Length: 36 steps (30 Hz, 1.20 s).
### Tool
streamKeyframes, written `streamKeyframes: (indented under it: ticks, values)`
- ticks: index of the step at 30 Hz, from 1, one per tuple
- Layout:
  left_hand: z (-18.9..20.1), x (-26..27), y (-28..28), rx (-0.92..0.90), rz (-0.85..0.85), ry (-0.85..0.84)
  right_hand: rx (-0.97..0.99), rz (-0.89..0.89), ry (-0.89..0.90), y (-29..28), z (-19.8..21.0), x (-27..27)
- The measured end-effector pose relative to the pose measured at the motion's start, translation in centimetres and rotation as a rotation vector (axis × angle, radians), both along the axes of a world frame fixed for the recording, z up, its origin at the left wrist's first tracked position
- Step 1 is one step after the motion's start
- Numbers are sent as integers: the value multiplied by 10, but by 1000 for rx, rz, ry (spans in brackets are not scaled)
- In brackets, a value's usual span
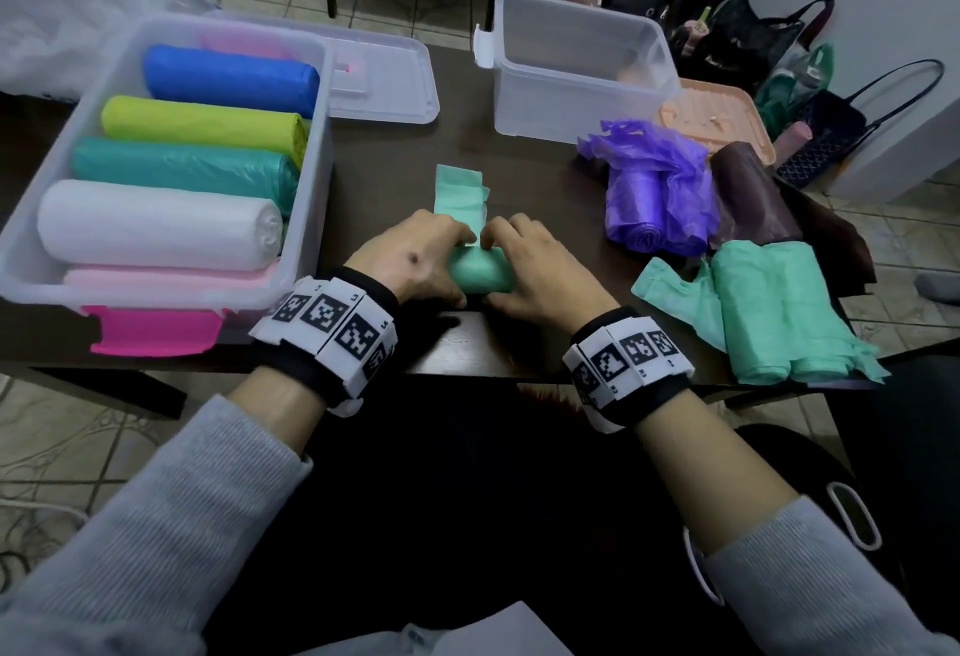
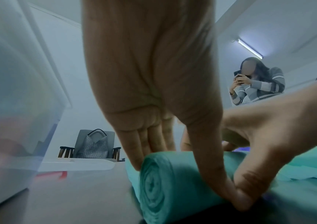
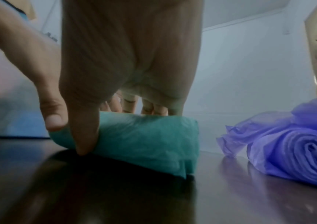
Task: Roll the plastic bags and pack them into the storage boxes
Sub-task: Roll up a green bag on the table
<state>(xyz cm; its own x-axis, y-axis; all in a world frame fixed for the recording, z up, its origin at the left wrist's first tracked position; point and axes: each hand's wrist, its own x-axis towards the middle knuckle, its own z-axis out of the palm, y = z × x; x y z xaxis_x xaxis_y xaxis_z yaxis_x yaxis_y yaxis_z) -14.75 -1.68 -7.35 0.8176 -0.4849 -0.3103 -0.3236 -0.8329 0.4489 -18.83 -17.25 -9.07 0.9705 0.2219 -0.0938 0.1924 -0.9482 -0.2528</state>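
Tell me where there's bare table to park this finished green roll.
Bare dark tabletop lies between the full clear box and the empty clear box. The right side is crowded with purple bags and loose mint bags.

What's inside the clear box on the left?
The left box holds rolls lying side by side: blue, yellow-green, teal, white, with pink at the near end. Whatever lies beneath them is covered.
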Motion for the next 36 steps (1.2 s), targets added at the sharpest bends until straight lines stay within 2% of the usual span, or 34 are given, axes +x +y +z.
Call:
streamKeyframes:
  ticks: [4,12,14,17,19,21,23,25,30,36]
  values:
    - [-4,-1,1,-26,17,-15,125,-43,122,-7,4,5]
    - [-3,-1,7,-76,44,11,77,-49,295,-14,9,8]
    - [-3,-2,5,-55,46,7,95,-45,224,-11,8,5]
    - [-3,-1,4,-13,66,46,140,1,-27,-6,6,-2]
    - [-4,0,5,5,76,82,119,33,-57,-3,7,-4]
    - [-4,1,5,-12,83,78,66,61,-6,-3,8,-4]
    - [-7,1,5,-77,88,3,-3,68,29,-2,7,-1]
    - [-8,0,6,-160,92,-74,14,50,66,-3,4,4]
    - [-10,3,6,-74,47,-99,101,-34,232,-8,7,17]
    - [-4,6,3,-76,83,-59,148,-139,430,-3,14,40]
